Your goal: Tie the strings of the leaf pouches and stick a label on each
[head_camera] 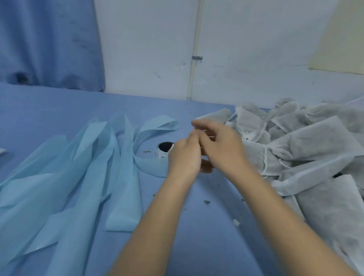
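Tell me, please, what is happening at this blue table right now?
A person is working with both hands held together over the blue table. The left hand and right hand seem to pinch a thin white string between their fingers, though blur hides the exact grip. A heap of white leaf pouches lies on the right. A small label roll stands just beyond the left hand, with long light-blue strips spread out on the left.
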The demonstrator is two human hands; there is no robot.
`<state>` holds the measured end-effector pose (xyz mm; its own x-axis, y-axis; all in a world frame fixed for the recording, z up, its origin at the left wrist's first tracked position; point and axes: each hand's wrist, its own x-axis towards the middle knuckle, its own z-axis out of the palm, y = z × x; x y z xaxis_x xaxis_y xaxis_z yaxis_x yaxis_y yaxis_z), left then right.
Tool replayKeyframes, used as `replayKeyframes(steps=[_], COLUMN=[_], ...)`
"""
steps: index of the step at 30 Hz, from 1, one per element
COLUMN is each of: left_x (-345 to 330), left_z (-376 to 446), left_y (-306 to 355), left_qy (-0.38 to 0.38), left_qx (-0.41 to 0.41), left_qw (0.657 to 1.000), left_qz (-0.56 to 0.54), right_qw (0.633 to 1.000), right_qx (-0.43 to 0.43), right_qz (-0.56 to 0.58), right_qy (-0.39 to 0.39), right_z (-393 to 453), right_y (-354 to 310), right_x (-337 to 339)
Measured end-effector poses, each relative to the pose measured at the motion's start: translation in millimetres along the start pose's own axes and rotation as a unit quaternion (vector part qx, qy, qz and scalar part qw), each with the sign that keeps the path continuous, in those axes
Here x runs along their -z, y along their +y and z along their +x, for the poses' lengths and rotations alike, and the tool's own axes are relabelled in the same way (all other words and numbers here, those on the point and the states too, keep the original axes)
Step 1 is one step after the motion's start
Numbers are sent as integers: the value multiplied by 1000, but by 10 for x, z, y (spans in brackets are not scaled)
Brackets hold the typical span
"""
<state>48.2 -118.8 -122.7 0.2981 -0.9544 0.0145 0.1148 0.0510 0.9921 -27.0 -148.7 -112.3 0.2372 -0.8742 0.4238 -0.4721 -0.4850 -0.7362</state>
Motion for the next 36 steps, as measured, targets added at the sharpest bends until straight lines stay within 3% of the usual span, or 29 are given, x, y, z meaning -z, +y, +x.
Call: replayKeyframes(steps=[4,13,16,20,22,24,27,29,33,36], left_x=[-39,-77,-76,-85,-78,-49,54,149,303,370], left_z=[-8,-28,-26,-47,-59,-61,-52,-31,-10,-14], left_y=[-105,-194,-200,-165,-121,-72,14,57,155,227], left_qy=[-22,-37,-43,-95,-119,-133,-122,-100,-62,-37], left_qx=[-17,-31,-26,-11,-11,-15,-28,-36,-50,-56], left_qw=[997,988,988,989,990,990,992,992,988,989], left_qz=[74,146,143,112,71,33,29,64,129,129], right_qw=[952,841,850,878,890,911,966,983,983,988], right_qx=[13,-30,20,162,206,206,166,149,164,116], right_qz=[-307,-540,-527,-408,-337,-294,-190,-103,-88,-96], right_qy=[-5,-28,6,194,229,203,64,-6,-9,-22], right_z=[-93,-192,-241,-268,-295,-314,-332,-331,-309,-285], right_y=[321,451,472,319,185,67,-16,-21,-16,36], right_x=[280,398,379,312,261,223,224,225,229,263])
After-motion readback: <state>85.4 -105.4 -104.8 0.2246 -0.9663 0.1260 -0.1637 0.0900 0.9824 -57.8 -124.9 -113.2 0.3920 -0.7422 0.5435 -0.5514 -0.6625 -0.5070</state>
